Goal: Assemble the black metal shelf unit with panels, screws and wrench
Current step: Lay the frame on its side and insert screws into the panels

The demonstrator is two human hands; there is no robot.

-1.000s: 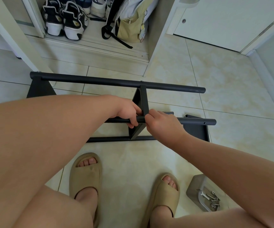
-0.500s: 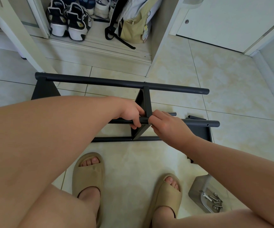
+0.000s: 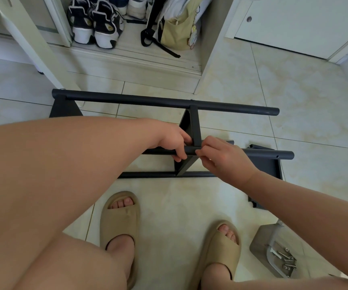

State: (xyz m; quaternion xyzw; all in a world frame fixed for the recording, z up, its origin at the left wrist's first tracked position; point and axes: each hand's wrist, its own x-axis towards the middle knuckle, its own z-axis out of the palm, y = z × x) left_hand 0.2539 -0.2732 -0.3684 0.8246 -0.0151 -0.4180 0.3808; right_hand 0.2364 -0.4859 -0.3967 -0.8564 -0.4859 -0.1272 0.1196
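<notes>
My left hand (image 3: 174,143) grips the floor-laid shelf's near round black metal tube (image 3: 263,153), my right hand (image 3: 225,161) pinches at its joint with the flat black panel (image 3: 194,126), probably seating a screw; tightening comes next.

1. One wide-angle view is taken from the person's head, above and on the near side of the black shelf frame (image 3: 169,102).
2. It is aimed forward and steeply down; the frame is seen close, with the shoe cupboard (image 3: 131,53) beyond it and the sandals (image 3: 119,218) nearer.
</notes>
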